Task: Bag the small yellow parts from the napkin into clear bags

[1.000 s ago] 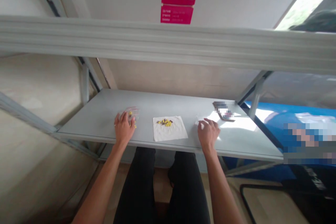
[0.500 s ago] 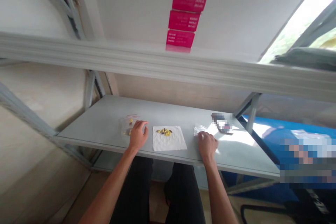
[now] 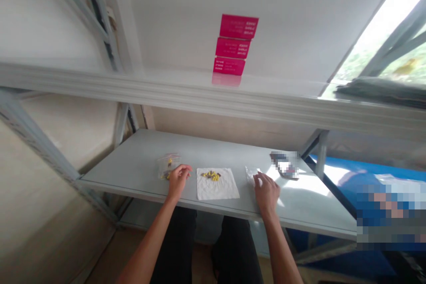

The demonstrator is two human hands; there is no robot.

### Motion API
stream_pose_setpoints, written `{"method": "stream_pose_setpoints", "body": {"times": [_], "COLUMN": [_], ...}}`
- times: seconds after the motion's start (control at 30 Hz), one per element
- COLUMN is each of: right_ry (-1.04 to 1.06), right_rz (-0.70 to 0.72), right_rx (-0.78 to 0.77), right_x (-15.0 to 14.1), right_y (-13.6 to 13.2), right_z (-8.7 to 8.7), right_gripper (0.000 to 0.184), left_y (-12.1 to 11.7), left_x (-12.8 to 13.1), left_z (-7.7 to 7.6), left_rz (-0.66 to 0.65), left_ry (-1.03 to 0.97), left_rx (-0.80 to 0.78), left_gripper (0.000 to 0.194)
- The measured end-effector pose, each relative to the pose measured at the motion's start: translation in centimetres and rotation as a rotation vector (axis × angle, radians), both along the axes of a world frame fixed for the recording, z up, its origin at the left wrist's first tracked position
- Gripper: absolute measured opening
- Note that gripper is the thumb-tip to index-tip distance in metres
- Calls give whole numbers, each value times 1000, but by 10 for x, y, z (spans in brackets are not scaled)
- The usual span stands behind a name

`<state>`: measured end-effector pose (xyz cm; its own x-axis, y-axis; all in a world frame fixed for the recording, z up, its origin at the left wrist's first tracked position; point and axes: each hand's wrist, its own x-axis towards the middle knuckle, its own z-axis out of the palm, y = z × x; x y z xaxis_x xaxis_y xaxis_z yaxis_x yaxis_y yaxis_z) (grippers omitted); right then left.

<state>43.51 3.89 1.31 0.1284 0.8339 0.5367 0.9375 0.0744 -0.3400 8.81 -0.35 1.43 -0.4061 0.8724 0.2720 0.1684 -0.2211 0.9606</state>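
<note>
A white paper napkin (image 3: 218,191) lies flat near the shelf's front edge, with a small heap of yellow and dark brown pieces (image 3: 212,176) on it. Left of the napkin, a clear zip bag (image 3: 162,166) holds more yellow and dark pieces. My left hand (image 3: 179,183) is beside that bag's right side, thumb and fingertips brought together; anything between them is too small to make out. To the right of the napkin, my right hand (image 3: 268,191) has its fingers closed on the edge of a crumpled clear plastic bag (image 3: 250,175), partly hidden behind the fingers.
The grey shelf board (image 3: 133,166) is the work surface. A dark flat object, blurred out (image 3: 285,165), lies at the back right. Above, a thick shelf beam (image 3: 186,97) crosses over, with a stack of pink boxes (image 3: 233,46) on the upper shelf. Metal posts stand at both sides.
The view has tilted up a little, so everything sits lower. My left thumb and fingers have come together. My right hand's fingers have lifted slightly, and the plastic bag beside them has changed shape.
</note>
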Motion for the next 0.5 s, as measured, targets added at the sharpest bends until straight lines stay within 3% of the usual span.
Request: {"method": "stream_pose_setpoints", "body": {"times": [0.2,0.3,0.43,0.5], "right_ry": [-33,-6,120,258], "right_rz": [12,27,26,93], "right_rx": [-90,-63,172,297], "right_x": [-2,0,-2,-13], "right_y": [-6,-8,-14,-19], "right_z": [-3,-3,8,19], "right_gripper": [30,30,31,33], "left_y": [-4,-5,-6,-7], "left_x": [4,5,5,6], "left_z": [8,10,11,11], "left_rz": [-72,-65,-68,-21], "left_ry": [190,216,235,284], "left_rx": [-33,-37,-51,-10], "left_gripper": [23,23,22,22]}}
